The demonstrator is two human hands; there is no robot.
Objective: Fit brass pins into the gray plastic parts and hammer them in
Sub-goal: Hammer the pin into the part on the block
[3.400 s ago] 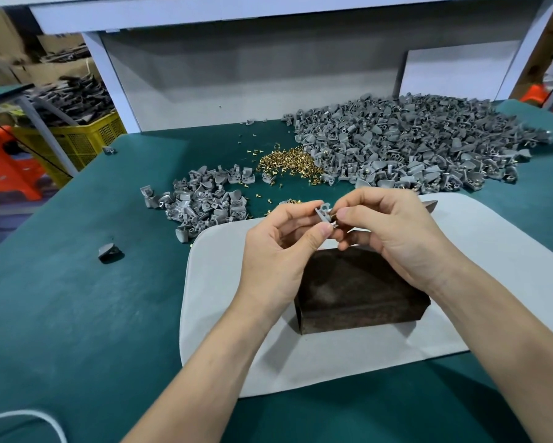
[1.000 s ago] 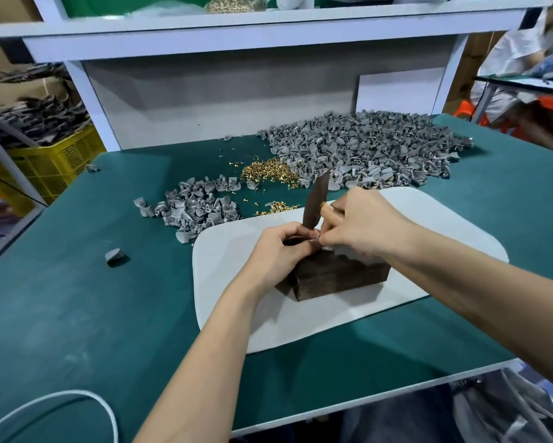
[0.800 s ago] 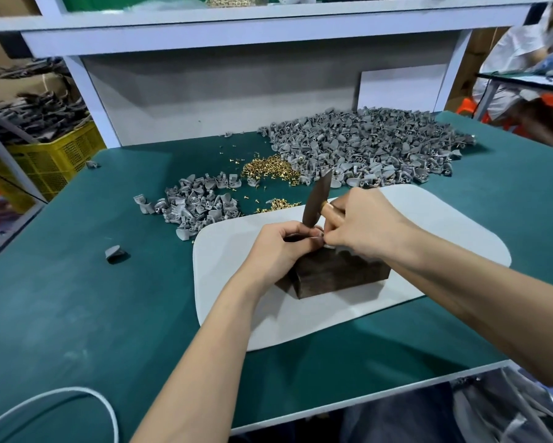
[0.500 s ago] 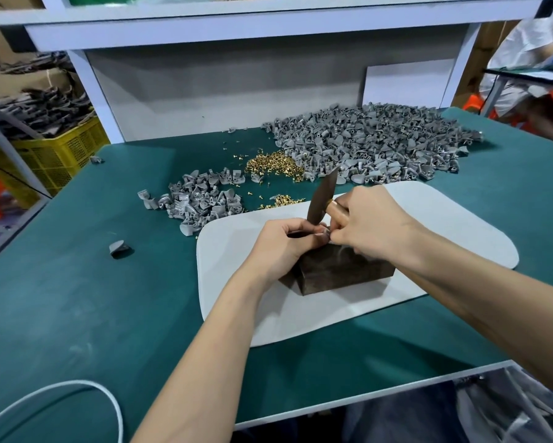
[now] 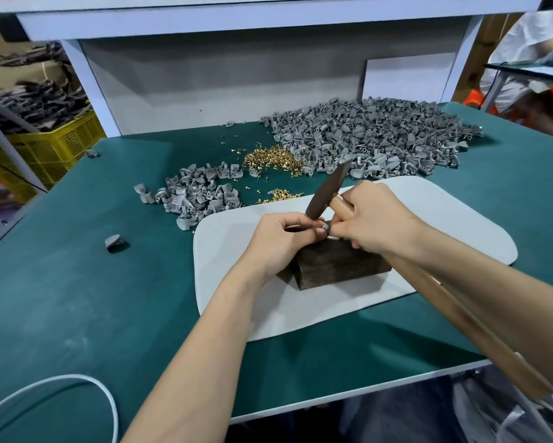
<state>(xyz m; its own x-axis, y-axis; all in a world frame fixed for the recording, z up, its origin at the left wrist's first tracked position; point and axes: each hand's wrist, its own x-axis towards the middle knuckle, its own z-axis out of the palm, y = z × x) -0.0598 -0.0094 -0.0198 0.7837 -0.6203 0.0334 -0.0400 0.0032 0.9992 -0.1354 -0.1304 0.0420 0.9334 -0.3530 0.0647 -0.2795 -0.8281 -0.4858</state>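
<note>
On top of the dark wooden block (image 5: 335, 265): one small gray plastic part (image 5: 324, 226), mostly covered by my fingers; whether a pin sits in it I cannot tell. My left hand (image 5: 281, 241) pinches it. My right hand (image 5: 375, 223) grips the hammer (image 5: 327, 190) close under its dark tilted head. Beyond the white mat (image 5: 230, 251): loose brass pins (image 5: 272, 158), small heap of gray parts (image 5: 198, 193), large heap (image 5: 374, 135). One stray part (image 5: 113, 243) lies apart on the green table (image 5: 77, 298).

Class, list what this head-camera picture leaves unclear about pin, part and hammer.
Head view only:
- Brass pin: hidden by the fingers of both hands.
- Gray part: mostly covered by the left hand pinching it.
- Hammer, lower end: hidden behind the fingers; the right hand grips it.
</note>
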